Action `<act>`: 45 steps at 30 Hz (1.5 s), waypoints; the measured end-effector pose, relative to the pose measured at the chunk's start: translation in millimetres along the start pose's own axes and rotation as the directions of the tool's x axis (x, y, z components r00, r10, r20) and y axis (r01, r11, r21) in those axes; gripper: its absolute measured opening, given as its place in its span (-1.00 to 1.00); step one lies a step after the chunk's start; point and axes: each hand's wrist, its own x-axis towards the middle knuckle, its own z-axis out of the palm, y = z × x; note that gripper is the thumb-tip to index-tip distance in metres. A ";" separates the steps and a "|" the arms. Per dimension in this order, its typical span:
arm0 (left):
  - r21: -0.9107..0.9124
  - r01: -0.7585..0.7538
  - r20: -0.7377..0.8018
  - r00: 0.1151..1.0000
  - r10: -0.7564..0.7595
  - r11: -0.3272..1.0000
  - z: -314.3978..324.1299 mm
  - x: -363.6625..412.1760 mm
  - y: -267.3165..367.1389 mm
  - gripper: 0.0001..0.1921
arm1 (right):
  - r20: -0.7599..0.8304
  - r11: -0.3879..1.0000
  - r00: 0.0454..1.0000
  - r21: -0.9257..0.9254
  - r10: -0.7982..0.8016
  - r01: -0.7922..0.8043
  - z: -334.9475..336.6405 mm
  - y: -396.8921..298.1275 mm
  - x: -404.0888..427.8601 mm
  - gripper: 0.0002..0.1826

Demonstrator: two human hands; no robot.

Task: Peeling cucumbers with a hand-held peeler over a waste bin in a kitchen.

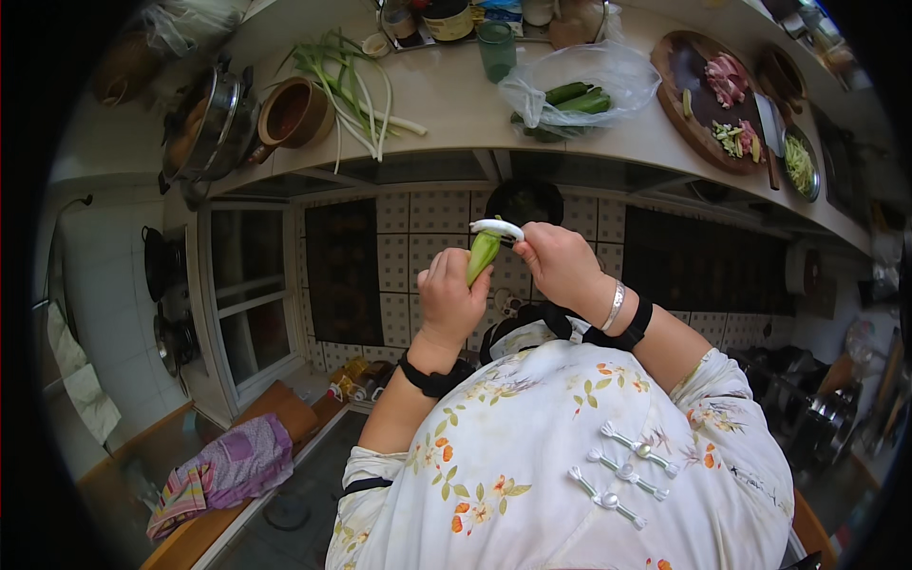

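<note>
My left hand (456, 292) grips a pale green, cucumber-like vegetable (484, 253), its far end pointing up and away from me. In my right hand (566, 267) is a white-handled peeler (499, 229), held across the vegetable's far end and touching or very close to it. Both hands are in the air in front of my body, short of the counter edge. Below them on the tiled floor stands a dark round bin or basin (525, 201), its contents too dim to make out.
On the counter (442, 85) lie scallions (360, 92), a wooden-looking pot (293, 114) and a clear plastic bag (620, 75) with dark green cucumbers (584, 103). At right, a round chopping board (677, 78) bears raw meat (727, 80) and a cleaver (768, 132); beside it sits a plate of green shreds (799, 165).
</note>
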 end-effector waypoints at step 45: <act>-0.071 0.113 0.199 0.975 -0.097 0.991 -23.0 20.9 5.8 -0.60 | 0.078 0.931 0.955 0.258 -0.287 0.259 -32.3 -23.3 34.2 -0.88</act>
